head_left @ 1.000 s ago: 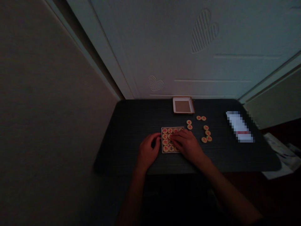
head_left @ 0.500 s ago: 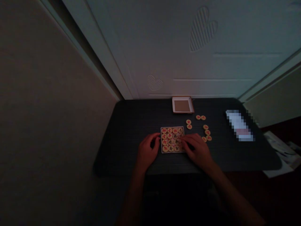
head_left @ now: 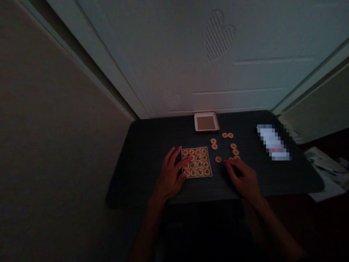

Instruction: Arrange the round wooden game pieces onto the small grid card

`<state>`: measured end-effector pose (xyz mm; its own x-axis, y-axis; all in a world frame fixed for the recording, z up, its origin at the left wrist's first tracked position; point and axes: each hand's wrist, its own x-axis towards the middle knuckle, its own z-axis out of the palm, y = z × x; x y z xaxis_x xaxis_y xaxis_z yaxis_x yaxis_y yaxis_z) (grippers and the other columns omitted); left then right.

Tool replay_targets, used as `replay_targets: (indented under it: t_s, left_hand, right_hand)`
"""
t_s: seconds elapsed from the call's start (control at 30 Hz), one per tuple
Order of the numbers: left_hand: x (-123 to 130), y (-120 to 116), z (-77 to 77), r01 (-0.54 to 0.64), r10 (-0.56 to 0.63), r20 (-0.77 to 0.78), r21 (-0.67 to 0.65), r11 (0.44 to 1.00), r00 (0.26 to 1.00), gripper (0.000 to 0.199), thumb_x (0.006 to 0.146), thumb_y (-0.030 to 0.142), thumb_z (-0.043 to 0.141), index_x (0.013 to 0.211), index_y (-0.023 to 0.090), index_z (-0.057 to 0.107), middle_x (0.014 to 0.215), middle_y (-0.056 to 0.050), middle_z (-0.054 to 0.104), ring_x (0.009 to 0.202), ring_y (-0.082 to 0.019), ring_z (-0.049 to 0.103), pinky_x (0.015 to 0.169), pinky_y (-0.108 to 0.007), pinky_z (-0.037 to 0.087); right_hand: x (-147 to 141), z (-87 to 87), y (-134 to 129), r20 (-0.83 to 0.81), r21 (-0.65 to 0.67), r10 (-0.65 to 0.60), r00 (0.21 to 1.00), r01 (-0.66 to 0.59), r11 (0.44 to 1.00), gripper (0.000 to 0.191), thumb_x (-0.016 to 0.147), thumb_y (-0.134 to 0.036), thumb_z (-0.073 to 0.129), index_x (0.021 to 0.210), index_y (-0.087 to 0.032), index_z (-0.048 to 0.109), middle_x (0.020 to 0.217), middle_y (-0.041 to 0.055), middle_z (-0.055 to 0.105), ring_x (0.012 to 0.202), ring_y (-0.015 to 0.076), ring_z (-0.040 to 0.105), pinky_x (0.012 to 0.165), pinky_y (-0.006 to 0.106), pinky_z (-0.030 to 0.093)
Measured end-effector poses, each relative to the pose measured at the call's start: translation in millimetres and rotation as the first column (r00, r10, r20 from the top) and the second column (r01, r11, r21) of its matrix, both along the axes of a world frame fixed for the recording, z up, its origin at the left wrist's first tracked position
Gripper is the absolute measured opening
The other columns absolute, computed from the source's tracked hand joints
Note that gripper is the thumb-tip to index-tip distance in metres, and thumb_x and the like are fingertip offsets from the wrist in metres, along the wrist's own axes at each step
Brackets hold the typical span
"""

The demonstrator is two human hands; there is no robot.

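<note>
four rows of round, pale wooden-looking discs with red and black characters (head_left: 200, 165), four across, lying flat in a shallow square tray with a pale rim (head_left: 209, 161), on a dark grained surface (head_left: 149, 145). fifteen at least partly in view, one place at the left hidden under fingers; by judgement, visible layer all but full, with no telling about anything beneath.

outside the tray, nine loose discs: a lone red-marked disc (head_left: 218, 159) just right of the rim, two small pairs (head_left: 214, 146) (head_left: 224, 135) farther back, and a hooked group of four (head_left: 235, 152) near the right hand (head_left: 245, 180).

left hand (head_left: 170, 178) fairly open, fingers spread over the tray's left side, apparently touching discs. right hand with thumb and fingers drawn close together, low over the surface beside the lone disc; cannot tell about any disc between the fingertips.

narrow strip between tray and front edge; wider stretch to the left edge. short gap from tray to right hand, shared with the lone disc. behind, an open white-lined box part with a brown base (head_left: 205, 123), close to the back edge.
</note>
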<state>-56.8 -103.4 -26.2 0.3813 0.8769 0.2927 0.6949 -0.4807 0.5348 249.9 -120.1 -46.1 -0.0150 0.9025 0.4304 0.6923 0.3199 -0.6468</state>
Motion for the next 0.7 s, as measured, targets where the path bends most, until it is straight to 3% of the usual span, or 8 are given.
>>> replay_targets:
  t_s: [0.4,0.7]
  left_hand:
    - [1.6,4.1,-4.2,0.005,-0.006,-0.084,-0.011,1.000,0.996,0.046,0.104,0.049,0.041,0.145,0.033,0.054,0.167,-0.005,0.027,0.152,-0.034,0.023,0.119,-0.062,0.029]
    - [0.9,4.5,-6.1,0.004,-0.006,-0.125,-0.016,1.000,0.992,0.045,0.103,0.046,0.043,0.145,0.032,0.054,0.168,-0.005,0.025,0.152,-0.035,0.023,0.119,-0.062,0.029]
  right_hand:
    - [1.5,-2.7,2.8,-0.091,-0.070,-0.024,0.996,0.017,0.997,0.021,0.097,-0.036,0.060,0.106,-0.027,0.076,0.105,0.0056,0.079,0.092,0.0245,0.076,0.081,0.038,0.061]
    - [-0.5,-0.5,1.9,-0.121,-0.094,-0.034,0.992,0.023,0.995,0.021,0.096,-0.036,0.060,0.105,-0.025,0.077,0.107,0.0063,0.079,0.097,0.0247,0.075,0.085,0.038,0.060]
